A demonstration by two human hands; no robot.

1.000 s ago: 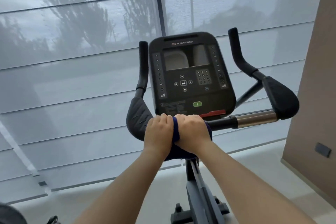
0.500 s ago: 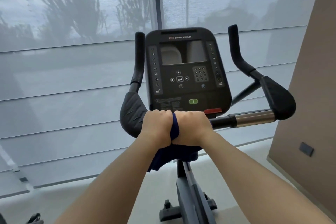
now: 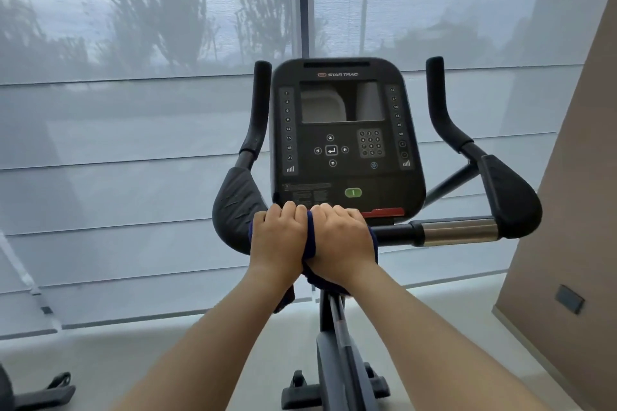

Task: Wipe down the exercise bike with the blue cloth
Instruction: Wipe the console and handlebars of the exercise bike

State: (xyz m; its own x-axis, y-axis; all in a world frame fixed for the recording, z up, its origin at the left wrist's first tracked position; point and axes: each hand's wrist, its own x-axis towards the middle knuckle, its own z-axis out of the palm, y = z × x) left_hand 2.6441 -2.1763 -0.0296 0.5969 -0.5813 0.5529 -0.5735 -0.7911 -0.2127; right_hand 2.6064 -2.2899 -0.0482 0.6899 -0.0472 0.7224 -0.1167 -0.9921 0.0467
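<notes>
Where left hand (image 3: 278,240), right hand (image 3: 340,243) grip: blue cloth (image 3: 311,237).

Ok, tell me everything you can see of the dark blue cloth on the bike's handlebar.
The dark blue cloth looks soft and is bunched round the black handlebar just below the black console. The left hand and right hand grip it side by side, hiding most of it; a strip shows between them, and folds hang beneath.
</notes>
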